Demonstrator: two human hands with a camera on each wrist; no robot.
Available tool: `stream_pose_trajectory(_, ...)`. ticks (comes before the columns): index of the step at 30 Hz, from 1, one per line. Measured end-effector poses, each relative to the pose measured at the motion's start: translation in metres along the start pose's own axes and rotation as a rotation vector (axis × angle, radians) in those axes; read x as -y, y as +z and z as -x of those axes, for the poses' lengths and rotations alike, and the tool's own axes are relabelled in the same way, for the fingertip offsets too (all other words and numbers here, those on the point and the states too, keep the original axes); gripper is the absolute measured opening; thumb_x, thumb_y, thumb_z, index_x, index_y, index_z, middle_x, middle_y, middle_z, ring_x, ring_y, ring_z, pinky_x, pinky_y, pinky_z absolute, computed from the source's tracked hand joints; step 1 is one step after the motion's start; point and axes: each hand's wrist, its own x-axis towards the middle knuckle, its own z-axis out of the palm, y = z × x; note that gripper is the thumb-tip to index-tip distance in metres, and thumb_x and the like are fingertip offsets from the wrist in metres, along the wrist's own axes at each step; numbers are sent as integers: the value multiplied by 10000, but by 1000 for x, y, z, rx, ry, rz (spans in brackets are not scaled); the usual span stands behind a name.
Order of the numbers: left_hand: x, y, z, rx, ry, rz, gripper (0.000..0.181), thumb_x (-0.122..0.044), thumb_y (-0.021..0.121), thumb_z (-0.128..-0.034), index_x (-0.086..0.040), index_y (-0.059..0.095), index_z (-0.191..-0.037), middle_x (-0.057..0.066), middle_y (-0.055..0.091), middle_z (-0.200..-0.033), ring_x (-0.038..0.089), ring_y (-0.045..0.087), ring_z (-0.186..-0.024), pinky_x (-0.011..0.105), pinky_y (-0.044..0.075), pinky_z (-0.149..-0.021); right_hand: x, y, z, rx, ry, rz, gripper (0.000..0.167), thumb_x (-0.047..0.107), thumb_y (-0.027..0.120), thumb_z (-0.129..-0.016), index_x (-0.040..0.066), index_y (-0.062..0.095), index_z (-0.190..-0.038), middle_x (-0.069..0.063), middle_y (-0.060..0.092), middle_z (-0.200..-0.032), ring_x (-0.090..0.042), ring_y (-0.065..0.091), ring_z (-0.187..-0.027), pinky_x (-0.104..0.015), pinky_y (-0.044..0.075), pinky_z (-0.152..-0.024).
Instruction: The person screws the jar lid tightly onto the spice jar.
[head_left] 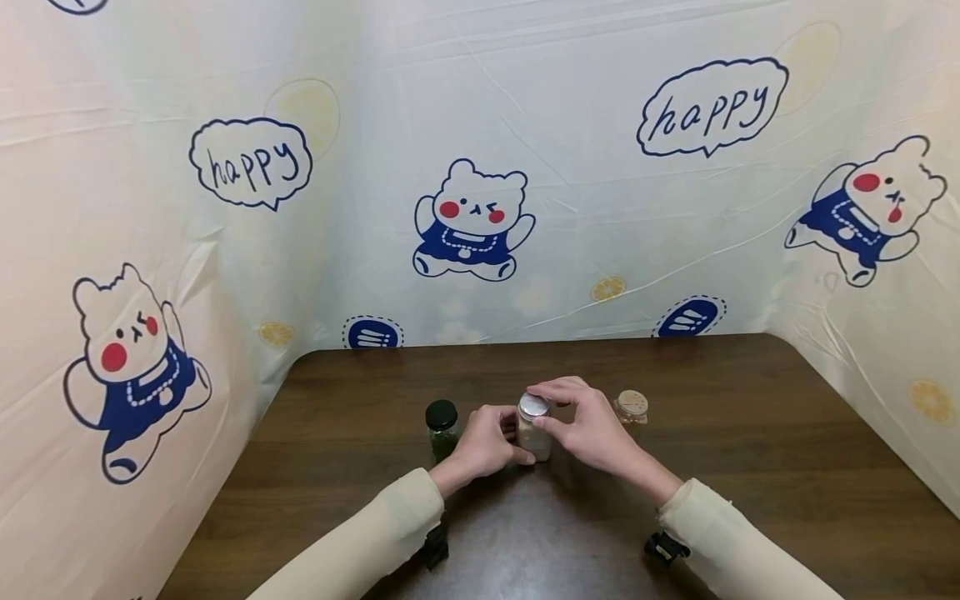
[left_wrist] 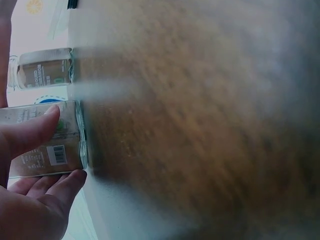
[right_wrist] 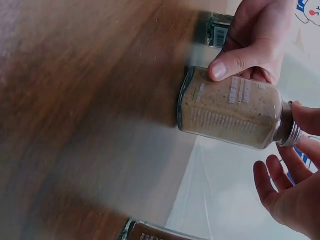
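Observation:
A square glass spice jar [head_left: 537,442] filled with beige speckled powder stands upright on the table between the two hands, its silver screw lid [head_left: 534,405] on top. My left hand [head_left: 483,440] grips the jar's body low down, thumb on one side and fingers on the other, as the left wrist view also shows around the jar [left_wrist: 37,145]. Up at the lid, my right hand [head_left: 591,427] pinches the rim between thumb and fingers. In the right wrist view, the lid [right_wrist: 291,127] sits on the jar's neck, with some right-hand fingers [right_wrist: 267,182] held apart from the glass.
Just left of the left hand stands a jar of green contents with a black lid [head_left: 442,417]. A third jar with a pale lid [head_left: 632,406] is behind the right hand. The brown wooden table [head_left: 360,375] meets a printed curtain [head_left: 562,292] at the back and sides.

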Motion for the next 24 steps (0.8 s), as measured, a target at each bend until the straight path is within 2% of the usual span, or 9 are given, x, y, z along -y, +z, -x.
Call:
stream_pose_trajectory(5,-1,0,1,3,-4,-2,551,20,943,-753,-41,732,-1259,83,750,-1197,248,716,-1135,389,590,-955,0,3,1,-30,3,12,404,32,878,-857,111,788,-1243,23,727,-1239,-198,618,-1182,-518,571,-912)
stream_pose_trajectory(10,-2,0,1,3,-8,2,562,11,946,-754,-44,729,-1269,84,746,-1214,242,715,-1138,382,588,-957,-3,3,1,-17,24,-23,399,44,871,-868,115,783,-1251,20,722,-1251,-195,629,-1159,-529,575,-910)
stream_pose_trajectory(13,-2,0,2,4,-2,2,561,14,944,-755,-39,727,-1270,91,744,-1222,248,715,-1140,392,585,-964,-6,1,1,20,25,-86,426,42,854,-883,97,757,-1294,-28,703,-1308,-218,643,-1166,-566,569,-918)
stream_pose_trajectory(18,-2,1,2,2,-3,-3,555,18,942,-756,-35,727,-1265,97,743,-1224,259,715,-1141,410,584,-968,-11,-3,-2,126,16,-205,476,33,793,-936,64,682,-1397,-86,637,-1431,-267,621,-1250,-599,531,-984)
stream_pose_trajectory(24,-2,0,2,-2,-4,-7,554,14,946,-754,-28,726,-1260,106,742,-1223,267,716,-1139,418,587,-963,-11,-7,-7,185,-9,-218,411,54,762,-969,64,698,-1375,-82,640,-1420,-290,563,-1339,-548,508,-1041)
